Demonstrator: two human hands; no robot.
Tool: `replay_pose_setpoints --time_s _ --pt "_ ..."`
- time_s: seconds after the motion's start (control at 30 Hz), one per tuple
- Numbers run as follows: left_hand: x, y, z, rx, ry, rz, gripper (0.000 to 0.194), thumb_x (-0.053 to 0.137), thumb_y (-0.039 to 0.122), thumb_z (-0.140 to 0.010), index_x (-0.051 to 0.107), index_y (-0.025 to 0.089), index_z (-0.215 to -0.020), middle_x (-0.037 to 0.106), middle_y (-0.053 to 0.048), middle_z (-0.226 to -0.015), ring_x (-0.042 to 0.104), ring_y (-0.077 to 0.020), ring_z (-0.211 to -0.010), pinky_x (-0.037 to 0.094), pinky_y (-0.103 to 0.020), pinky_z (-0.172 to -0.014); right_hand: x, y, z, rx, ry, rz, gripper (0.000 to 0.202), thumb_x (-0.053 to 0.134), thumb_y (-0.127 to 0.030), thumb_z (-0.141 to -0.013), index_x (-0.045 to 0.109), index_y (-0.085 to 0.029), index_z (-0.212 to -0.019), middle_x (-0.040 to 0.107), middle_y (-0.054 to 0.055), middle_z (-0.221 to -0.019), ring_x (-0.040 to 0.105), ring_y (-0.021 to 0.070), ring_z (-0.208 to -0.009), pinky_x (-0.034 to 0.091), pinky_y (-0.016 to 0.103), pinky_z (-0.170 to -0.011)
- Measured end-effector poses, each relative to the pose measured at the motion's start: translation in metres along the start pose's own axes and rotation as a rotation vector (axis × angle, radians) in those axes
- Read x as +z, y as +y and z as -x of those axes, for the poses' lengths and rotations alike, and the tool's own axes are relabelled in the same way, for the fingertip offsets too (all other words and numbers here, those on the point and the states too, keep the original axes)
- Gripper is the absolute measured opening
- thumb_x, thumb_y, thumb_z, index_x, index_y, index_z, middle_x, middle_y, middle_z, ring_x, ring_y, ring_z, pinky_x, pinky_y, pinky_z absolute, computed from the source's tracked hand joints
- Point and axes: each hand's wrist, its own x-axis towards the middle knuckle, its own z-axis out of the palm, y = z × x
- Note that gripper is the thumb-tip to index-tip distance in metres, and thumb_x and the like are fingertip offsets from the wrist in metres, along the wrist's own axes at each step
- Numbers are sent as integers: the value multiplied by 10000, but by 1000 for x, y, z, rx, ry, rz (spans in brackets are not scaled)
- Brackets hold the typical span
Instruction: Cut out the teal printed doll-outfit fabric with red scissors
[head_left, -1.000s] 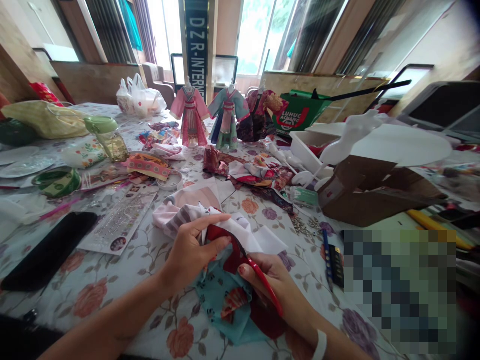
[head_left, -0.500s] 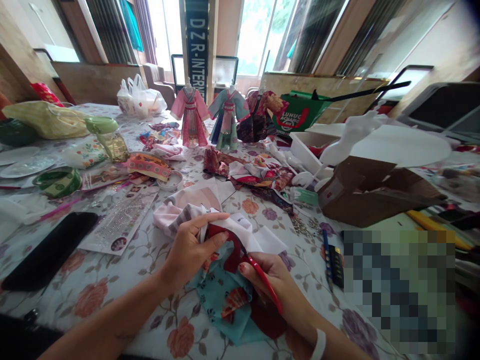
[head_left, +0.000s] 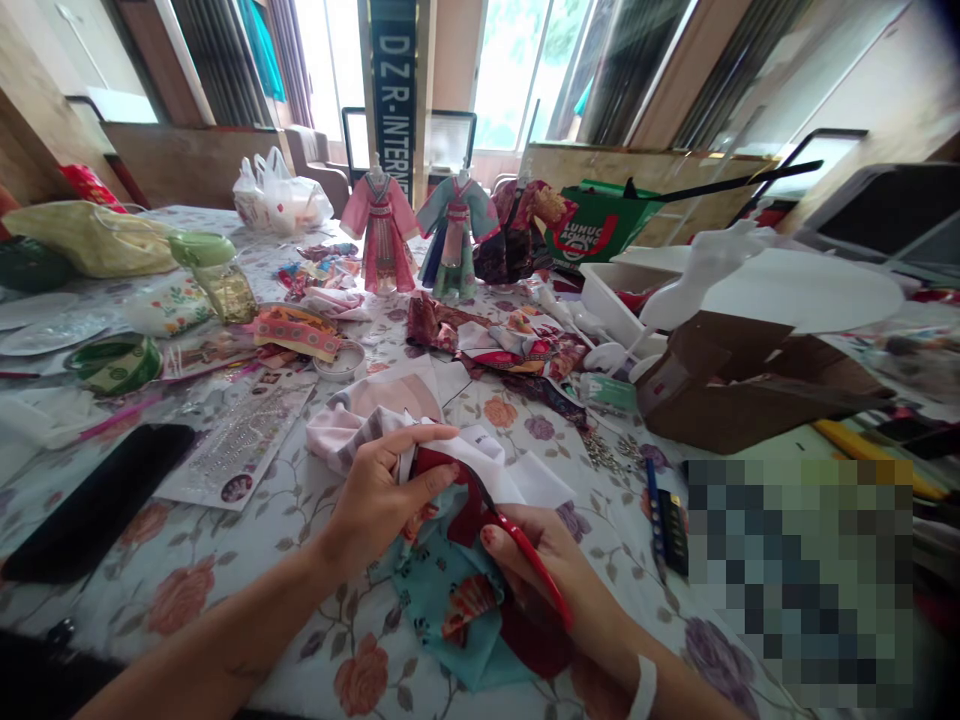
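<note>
Near the table's front edge, my left hand (head_left: pixel 394 480) is closed on the fabric, thumb on top and index finger stretched across it. That fabric (head_left: pixel 450 600) is turquoise with a fan print and dark red parts, and hangs down between my hands. In my right hand (head_left: pixel 551 555) is a pair of red-handled scissors (head_left: pixel 536 565), with the dark blades pointing up and left along the dark red edge. How far the blades are apart I cannot tell. White and pale pink cloth (head_left: pixel 525 475) lies just behind the hands.
A black phone (head_left: pixel 97 500) and a sheet of stick-on beads (head_left: pixel 236 440) lie to the left. Small dresses on stands (head_left: pixel 380 235) are at the back. Patterned scraps (head_left: pixel 525 350) fill the middle. At right stand a cardboard box (head_left: pixel 720 390) and a blue pen (head_left: pixel 655 515) lies before it.
My right hand and the scissors have shifted very slightly to the right. My left hand keeps its hold on the fabric in nearly the same place.
</note>
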Motion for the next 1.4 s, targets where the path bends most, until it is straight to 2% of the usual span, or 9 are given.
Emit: replay_pose_setpoints --time_s 0.1,0.23,0.33,0.83,1.13,1.4 --pt "0 0 0 -5 14 14 270 720 254 -721 733 230 -989 687 -4 -758 653 -185 -785 542 -243 -615 0 0 0 -5 -7 -5 513 680 -577 -730 404 -183 -550 350 -74 -444 280 54 -403 182 205 -385" --pt "-1 -1 -1 -6 -39 12 273 718 248 -728 724 244 -1001 711 -6 -980 648 -184 -927 539 -256 -785 0 -2 0 -31 -10 11 511 673 -575 -736 418 -178 -540 356 -67 -451 302 64 -421 214 209 -405" --pt "-2 -1 -1 -10 -78 10 265 709 236 -744 716 238 -1009 713 -4 -1036 640 -174 -968 519 -246 -839 1 -3 1 -24 -4 13 503 676 -566 -737 425 -176 -544 358 -66 -461 300 68 -436 215 212 -414" --pt "-1 -4 0 11 -125 33 276 699 225 -764 704 247 -1039 713 3 -1081 648 -185 -1022 515 -260 -903 -2 -1 0 -47 -28 42 498 683 -541 -742 406 -179 -540 337 -71 -459 264 61 -430 161 226 -406" --pt "-2 -2 1 -16 -119 22 288 703 241 -760 707 251 -1048 732 -9 -1014 675 -204 -951 571 -275 -798 -3 3 0 -42 -32 21 482 680 -515 -761 388 -185 -569 299 -74 -484 223 57 -438 127 236 -413" --pt "-1 0 1 -6 -117 39 291 705 237 -758 710 216 -1048 726 -27 -1060 659 -220 -999 543 -298 -868 -1 1 1 -30 4 61 515 671 -568 -748 378 -189 -559 293 -74 -479 212 60 -442 131 238 -409"
